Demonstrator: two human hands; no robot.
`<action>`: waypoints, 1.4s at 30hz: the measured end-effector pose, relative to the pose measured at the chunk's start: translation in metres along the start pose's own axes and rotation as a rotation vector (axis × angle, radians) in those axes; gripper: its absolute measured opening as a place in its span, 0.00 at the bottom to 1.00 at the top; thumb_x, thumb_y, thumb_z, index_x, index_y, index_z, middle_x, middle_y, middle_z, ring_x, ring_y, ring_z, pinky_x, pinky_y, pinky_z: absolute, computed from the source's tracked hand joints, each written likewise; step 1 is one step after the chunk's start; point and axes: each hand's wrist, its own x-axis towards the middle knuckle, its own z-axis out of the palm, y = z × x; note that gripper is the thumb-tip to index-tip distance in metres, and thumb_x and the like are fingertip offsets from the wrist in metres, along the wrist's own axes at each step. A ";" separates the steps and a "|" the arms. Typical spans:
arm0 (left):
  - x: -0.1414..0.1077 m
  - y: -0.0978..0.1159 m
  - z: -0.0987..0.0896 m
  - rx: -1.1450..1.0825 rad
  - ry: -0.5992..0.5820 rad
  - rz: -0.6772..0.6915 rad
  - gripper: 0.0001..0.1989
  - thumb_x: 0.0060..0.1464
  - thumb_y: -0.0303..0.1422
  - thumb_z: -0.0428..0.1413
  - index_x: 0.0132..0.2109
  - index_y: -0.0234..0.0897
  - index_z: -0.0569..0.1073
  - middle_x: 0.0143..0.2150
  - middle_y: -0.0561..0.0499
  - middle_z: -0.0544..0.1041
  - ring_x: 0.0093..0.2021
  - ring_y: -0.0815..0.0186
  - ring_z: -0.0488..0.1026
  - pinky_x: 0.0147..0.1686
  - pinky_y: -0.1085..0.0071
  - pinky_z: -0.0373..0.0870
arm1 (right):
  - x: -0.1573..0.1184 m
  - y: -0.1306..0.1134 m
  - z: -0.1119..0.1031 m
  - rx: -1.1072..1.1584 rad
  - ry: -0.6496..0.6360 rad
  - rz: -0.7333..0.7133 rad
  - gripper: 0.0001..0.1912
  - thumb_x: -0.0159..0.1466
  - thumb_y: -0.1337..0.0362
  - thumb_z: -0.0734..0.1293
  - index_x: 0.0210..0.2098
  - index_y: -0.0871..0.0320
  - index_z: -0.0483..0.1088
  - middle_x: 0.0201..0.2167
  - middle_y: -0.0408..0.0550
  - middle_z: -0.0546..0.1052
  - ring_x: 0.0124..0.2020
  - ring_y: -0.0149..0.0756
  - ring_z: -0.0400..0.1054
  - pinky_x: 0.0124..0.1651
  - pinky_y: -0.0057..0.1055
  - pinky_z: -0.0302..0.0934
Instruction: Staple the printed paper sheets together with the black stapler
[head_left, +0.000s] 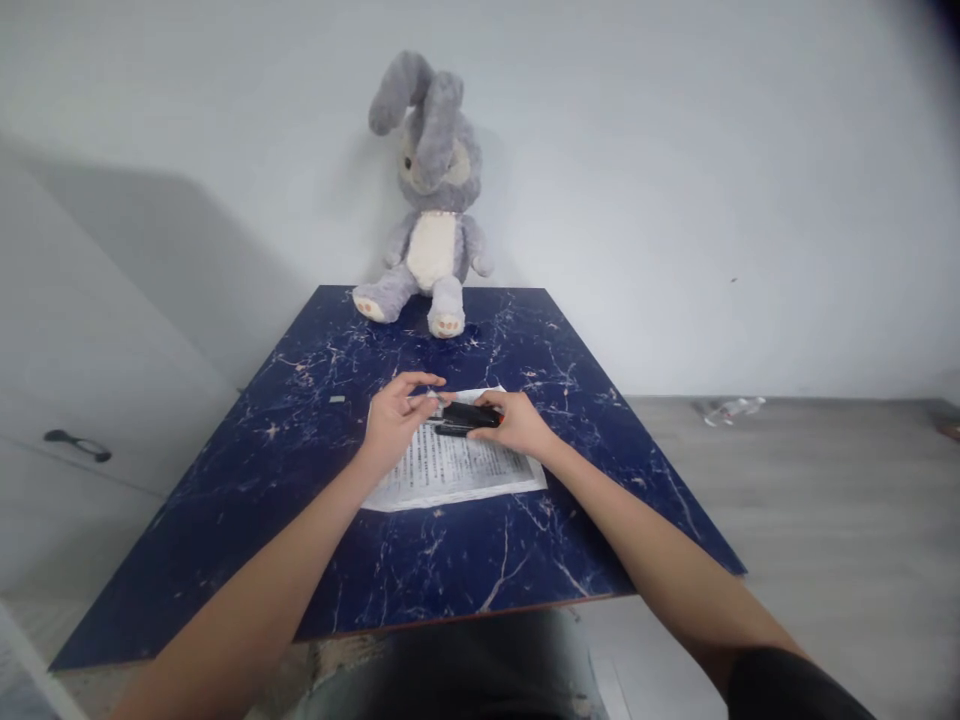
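Note:
A black stapler [471, 414] is above the printed sheets of paper [450, 475], its top and lower arm spread apart. My right hand [516, 424] is closed around its right end, where a bit of red shows. At the stapler's left end, my left hand [397, 415] pinches with thumb and fingers. Something small and silvery shows by those fingertips, too small to make out. To the left of the paper lies a small pale strip [337, 399] on the table.
A grey plush rabbit [435, 245] sits at the back of the blue marbled table [450, 570], against the wall. A cabinet door with a dark handle [77, 444] stands at left. A clear, crumpled-looking object [733, 411] lies on the floor at right.

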 end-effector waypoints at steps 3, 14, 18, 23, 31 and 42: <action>-0.009 -0.001 0.011 0.014 -0.121 -0.021 0.16 0.58 0.34 0.67 0.51 0.39 0.72 0.54 0.44 0.77 0.46 0.60 0.83 0.52 0.60 0.79 | -0.003 -0.007 -0.003 -0.092 0.116 -0.248 0.32 0.56 0.48 0.80 0.54 0.53 0.74 0.48 0.52 0.79 0.49 0.47 0.72 0.53 0.44 0.65; -0.019 0.003 0.020 0.086 -0.238 -0.011 0.20 0.57 0.36 0.67 0.52 0.42 0.68 0.57 0.41 0.76 0.50 0.60 0.80 0.50 0.64 0.78 | -0.012 -0.019 0.010 -0.160 0.182 -0.577 0.17 0.71 0.68 0.65 0.55 0.46 0.77 0.44 0.48 0.81 0.44 0.41 0.74 0.49 0.43 0.68; -0.005 0.006 -0.006 0.372 -0.014 0.088 0.13 0.63 0.39 0.60 0.51 0.41 0.70 0.46 0.46 0.79 0.39 0.63 0.82 0.47 0.63 0.78 | -0.003 0.007 -0.008 -0.167 0.285 -0.398 0.13 0.71 0.66 0.64 0.48 0.49 0.80 0.45 0.49 0.83 0.45 0.43 0.75 0.51 0.45 0.67; 0.017 0.001 -0.080 1.223 0.280 -0.055 0.14 0.63 0.27 0.51 0.51 0.36 0.76 0.53 0.39 0.79 0.55 0.51 0.76 0.61 0.54 0.68 | 0.006 0.070 -0.046 -0.161 0.471 0.164 0.12 0.64 0.65 0.69 0.47 0.57 0.79 0.40 0.52 0.84 0.38 0.43 0.77 0.48 0.41 0.69; 0.010 -0.003 -0.130 1.518 0.256 -0.388 0.17 0.60 0.26 0.53 0.52 0.33 0.81 0.57 0.35 0.78 0.57 0.50 0.75 0.59 0.58 0.69 | 0.003 0.127 -0.052 -0.282 0.348 0.354 0.12 0.58 0.62 0.71 0.39 0.59 0.82 0.36 0.55 0.83 0.37 0.47 0.76 0.46 0.41 0.67; 0.016 -0.002 -0.137 1.438 0.046 -0.353 0.14 0.59 0.26 0.59 0.50 0.39 0.84 0.53 0.44 0.83 0.55 0.54 0.79 0.59 0.63 0.72 | 0.009 0.104 -0.047 -0.341 0.489 0.168 0.13 0.63 0.58 0.69 0.42 0.58 0.80 0.32 0.52 0.77 0.36 0.47 0.70 0.47 0.45 0.66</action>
